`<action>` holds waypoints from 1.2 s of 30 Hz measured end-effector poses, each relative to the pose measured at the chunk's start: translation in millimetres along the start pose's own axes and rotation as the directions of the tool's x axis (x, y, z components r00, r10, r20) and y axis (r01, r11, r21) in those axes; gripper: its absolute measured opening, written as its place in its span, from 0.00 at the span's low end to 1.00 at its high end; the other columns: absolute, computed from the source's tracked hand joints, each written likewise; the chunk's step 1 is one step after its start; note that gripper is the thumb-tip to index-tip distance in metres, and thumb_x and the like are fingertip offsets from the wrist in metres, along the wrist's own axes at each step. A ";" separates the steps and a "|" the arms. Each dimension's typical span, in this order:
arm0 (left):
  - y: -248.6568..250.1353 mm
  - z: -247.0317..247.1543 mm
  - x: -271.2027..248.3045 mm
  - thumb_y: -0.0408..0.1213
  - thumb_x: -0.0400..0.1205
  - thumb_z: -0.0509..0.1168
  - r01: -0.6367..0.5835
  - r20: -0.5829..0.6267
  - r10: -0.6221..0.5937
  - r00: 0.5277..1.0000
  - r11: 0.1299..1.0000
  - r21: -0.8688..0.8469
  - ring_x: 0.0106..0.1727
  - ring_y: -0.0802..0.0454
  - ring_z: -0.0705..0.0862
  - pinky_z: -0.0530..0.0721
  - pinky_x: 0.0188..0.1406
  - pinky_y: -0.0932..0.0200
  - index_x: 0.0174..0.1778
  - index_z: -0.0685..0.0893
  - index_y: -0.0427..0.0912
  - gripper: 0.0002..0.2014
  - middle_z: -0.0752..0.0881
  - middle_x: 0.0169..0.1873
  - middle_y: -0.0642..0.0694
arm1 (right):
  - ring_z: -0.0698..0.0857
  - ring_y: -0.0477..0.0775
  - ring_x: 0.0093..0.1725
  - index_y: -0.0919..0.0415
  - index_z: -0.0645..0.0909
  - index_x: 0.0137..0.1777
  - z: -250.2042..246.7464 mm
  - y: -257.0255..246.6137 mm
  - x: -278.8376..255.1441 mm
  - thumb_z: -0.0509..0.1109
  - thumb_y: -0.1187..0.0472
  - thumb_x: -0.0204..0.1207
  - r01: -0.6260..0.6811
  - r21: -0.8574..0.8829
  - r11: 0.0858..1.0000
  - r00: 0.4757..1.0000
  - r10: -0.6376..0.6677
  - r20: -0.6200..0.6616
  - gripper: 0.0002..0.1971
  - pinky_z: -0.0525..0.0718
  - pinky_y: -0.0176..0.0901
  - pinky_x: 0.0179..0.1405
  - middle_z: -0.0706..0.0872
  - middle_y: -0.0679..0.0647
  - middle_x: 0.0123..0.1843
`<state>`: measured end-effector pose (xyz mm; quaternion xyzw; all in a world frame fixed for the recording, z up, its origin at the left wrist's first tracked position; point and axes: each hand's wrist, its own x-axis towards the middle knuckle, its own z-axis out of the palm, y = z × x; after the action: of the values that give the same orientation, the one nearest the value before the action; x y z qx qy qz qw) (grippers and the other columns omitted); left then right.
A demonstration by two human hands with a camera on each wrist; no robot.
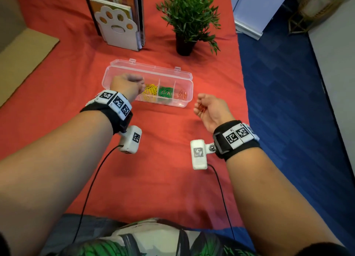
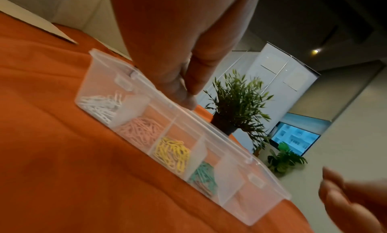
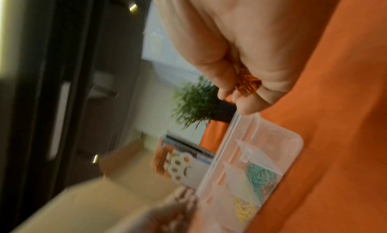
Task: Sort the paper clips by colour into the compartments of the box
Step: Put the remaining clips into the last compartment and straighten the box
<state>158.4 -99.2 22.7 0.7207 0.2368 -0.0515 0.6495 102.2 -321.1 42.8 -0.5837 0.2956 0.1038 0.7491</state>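
Right hand (image 1: pixel 208 109) clutches wiry orange clips (image 1: pixel 201 107); left hand (image 1: pixel 127 85) curled, seemingly empty, over clear plastic box (image 1: pixel 189 79).

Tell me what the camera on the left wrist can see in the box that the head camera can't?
Only the left wrist view shows the white paper clips and pink paper clips in the box's two end compartments; in the head view the left hand covers them. Only the head view shows the red paper clips clutched in the right hand. Both show the clear box, the yellow paper clips and the green paper clips.
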 end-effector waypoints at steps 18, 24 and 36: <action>-6.8 -76.8 3.3 0.31 0.77 0.61 0.035 -0.125 0.036 0.992 0.853 0.521 0.56 0.44 0.85 0.78 0.51 0.61 0.64 0.82 0.42 0.19 0.85 0.61 0.39 | 0.85 0.62 0.58 0.62 0.81 0.61 50.2 6.7 13.8 0.60 0.76 0.67 0.388 -0.898 0.206 0.907 -0.257 0.333 0.23 0.82 0.50 0.61 0.87 0.62 0.58; -32.2 -94.2 -33.0 0.28 0.73 0.62 0.031 -0.111 0.033 0.993 0.850 0.526 0.48 0.43 0.85 0.82 0.52 0.56 0.62 0.83 0.40 0.21 0.87 0.55 0.35 | 0.77 0.58 0.61 0.56 0.85 0.58 47.8 22.2 -16.1 0.61 0.71 0.69 0.491 -0.863 0.123 0.857 -0.247 0.452 0.21 0.73 0.44 0.61 0.82 0.57 0.55; -47.9 -99.2 -47.6 0.27 0.76 0.61 0.005 -0.073 0.042 0.996 0.841 0.541 0.36 0.46 0.82 0.77 0.45 0.61 0.67 0.79 0.41 0.22 0.85 0.60 0.34 | 0.67 0.61 0.65 0.55 0.84 0.48 68.1 46.9 -42.2 0.60 0.63 0.68 0.424 -0.782 -0.456 0.898 0.101 0.428 0.14 0.45 0.76 0.73 0.72 0.49 0.48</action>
<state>73.7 -14.8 12.2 0.8783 0.2321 -0.0804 0.4101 66.7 -235.5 38.2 -0.9496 -0.1523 0.2688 -0.0533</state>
